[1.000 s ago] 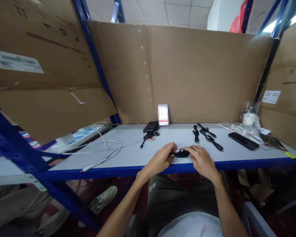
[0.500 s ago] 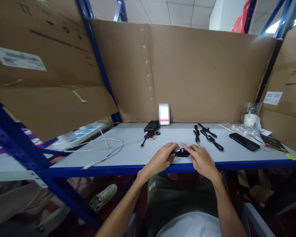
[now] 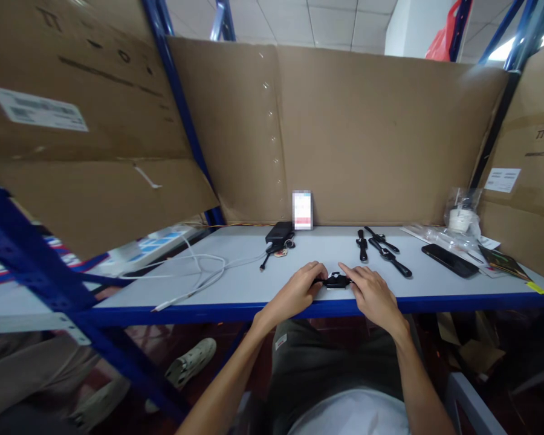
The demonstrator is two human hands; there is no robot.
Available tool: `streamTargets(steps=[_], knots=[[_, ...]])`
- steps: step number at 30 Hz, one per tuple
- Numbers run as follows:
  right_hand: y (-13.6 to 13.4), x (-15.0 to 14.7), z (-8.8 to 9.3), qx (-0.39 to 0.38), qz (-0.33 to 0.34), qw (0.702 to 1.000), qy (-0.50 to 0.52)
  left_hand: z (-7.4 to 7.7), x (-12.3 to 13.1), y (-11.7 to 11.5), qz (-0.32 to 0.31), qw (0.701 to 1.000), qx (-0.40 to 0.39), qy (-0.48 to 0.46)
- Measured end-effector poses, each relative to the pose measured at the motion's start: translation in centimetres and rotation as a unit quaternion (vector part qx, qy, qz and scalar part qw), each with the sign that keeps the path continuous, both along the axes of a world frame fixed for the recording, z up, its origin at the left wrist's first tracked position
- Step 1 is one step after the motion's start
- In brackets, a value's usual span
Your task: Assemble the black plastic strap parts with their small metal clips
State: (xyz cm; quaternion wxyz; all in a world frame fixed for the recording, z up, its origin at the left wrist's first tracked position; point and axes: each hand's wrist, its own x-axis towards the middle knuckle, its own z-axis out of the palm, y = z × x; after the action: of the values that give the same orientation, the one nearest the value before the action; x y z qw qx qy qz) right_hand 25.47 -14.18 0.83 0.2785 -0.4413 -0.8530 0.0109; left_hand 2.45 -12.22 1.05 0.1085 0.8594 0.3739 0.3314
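Observation:
A black spokeshave [image 3: 336,281] lies level at the near edge of the table, its middle body showing between my hands. My left hand [image 3: 307,283] is closed round its left handle, with the fingers curled. On the other handle, my right hand [image 3: 370,290] grips with the thumb below and the index finger stretched out along the top. My fingers hide most of both handles. Beyond my right hand, several more black spokeshaves lie on the table, one upright in view [image 3: 361,246] and another slanting [image 3: 391,257].
A black phone [image 3: 450,260] and clear plastic bags [image 3: 462,238] lie at the right. A lit phone [image 3: 303,210] leans on the cardboard at the back. Left of it are a black power bank [image 3: 279,232] and a white cable [image 3: 204,281]. A power strip [image 3: 158,243] stands far left.
The spokeshave has tilted slightly in my hands, so its middle looks different. My right index finger has shifted a little to the right. My left hand stays about where it was.

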Motion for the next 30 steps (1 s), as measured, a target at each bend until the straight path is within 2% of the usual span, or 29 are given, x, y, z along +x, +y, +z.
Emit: streamTargets(steps=[4,7,13,21,30], knots=[[0.19,0.37,-0.27,-0.017,0.041,0.997,0.058,0.04,-0.02,0.03,0.002,1.0,-0.007,0.007],[0.26,0.37,-0.32,-0.024,0.031,0.996,0.079,-0.01,-0.06,0.05,-0.003,1.0,-0.008,0.005],[0.04,0.14,-0.03,-0.008,0.016,1.0,0.002,0.08,0.01,-0.04,-0.002,1.0,-0.005,0.003],[-0.02,0.01,-0.02,-0.007,-0.012,0.999,0.05,-0.07,-0.05,0.05,-0.001,1.0,0.001,-0.005],[0.05,-0.1,-0.1,0.002,-0.021,0.999,-0.024,-0.69,-0.13,0.37,0.024,0.999,0.016,0.015]])
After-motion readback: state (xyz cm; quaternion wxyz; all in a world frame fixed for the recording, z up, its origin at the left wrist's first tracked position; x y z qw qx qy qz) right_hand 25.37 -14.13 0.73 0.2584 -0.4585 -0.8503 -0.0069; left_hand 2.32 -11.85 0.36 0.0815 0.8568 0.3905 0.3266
